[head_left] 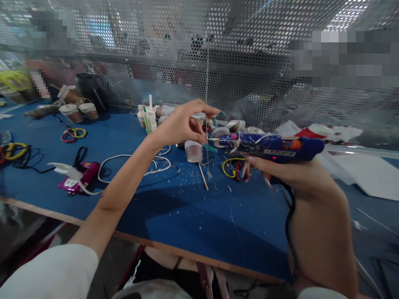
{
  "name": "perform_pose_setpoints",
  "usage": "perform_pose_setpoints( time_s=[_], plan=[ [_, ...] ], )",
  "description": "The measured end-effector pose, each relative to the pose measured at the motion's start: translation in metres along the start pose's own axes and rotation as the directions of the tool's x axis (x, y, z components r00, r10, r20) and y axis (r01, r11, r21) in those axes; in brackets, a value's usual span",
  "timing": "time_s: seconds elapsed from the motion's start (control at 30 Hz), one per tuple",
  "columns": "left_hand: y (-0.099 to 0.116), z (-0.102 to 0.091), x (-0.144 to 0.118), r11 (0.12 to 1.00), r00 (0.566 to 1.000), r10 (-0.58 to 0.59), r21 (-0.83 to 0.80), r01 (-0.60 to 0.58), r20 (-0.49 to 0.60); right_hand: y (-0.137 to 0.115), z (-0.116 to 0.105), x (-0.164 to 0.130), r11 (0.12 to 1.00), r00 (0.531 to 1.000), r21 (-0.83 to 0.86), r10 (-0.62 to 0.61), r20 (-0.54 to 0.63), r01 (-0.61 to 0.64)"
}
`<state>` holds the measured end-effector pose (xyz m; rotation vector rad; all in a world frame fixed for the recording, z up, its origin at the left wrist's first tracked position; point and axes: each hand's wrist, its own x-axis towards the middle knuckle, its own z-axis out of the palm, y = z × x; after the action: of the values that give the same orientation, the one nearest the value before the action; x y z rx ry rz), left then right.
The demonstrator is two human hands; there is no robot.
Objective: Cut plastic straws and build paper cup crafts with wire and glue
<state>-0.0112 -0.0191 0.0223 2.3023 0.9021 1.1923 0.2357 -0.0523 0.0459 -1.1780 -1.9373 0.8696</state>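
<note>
My left hand point(183, 122) pinches a thin upright string point(207, 79) between thumb and fingers. Small teal pieces point(214, 121) show beside the fingertips; whether they are nails or separate bits I cannot tell. In my right hand point(296, 174) is a blue glue gun point(262, 145) with an orange part near its rear and a red light lit. Strands of glue cling to the gun. Its nozzle points left and meets the string close to my left fingertips. Beneath them a small paper cup point(193, 151) lies on the table, near a thin wooden stick point(203, 176).
The blue table point(187, 220) carries white scraps. Scissors point(235, 169) lie under the gun, with another pair point(73, 133) at left. A purple device point(79, 178) and white cord point(116, 157) lie left. Small cups point(71, 113) and a dark bottle point(92, 91) stand by the perforated metal screen point(156, 58).
</note>
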Motion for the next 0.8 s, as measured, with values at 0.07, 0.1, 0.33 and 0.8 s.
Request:
perform_pose_setpoints(
  time_s=[0.07,0.1,0.33,0.8],
  plan=[
    [0.0001,0.0001,0.0001,0.999,1.0,-0.01,-0.03,0.01,0.005,0.0015,-0.0007,0.001,1.0,0.999,-0.012,-0.004,0.035,0.004],
    [0.0002,0.0001,0.0002,0.999,1.0,-0.015,-0.048,0.015,0.007,0.0021,-0.0009,0.0014,1.0,0.999,-0.014,-0.004,0.043,0.005],
    [-0.0006,-0.0001,0.0006,1.0,1.0,0.008,0.001,-0.008,0.013,0.0093,-0.0021,-0.0014,1.0,0.998,0.011,0.015,-0.061,-0.014],
    [0.0037,0.0006,0.001,1.0,1.0,0.013,-0.006,-0.013,0.002,0.0067,-0.0012,0.0005,0.999,1.0,-0.03,-0.01,0.019,0.011]
  ],
)
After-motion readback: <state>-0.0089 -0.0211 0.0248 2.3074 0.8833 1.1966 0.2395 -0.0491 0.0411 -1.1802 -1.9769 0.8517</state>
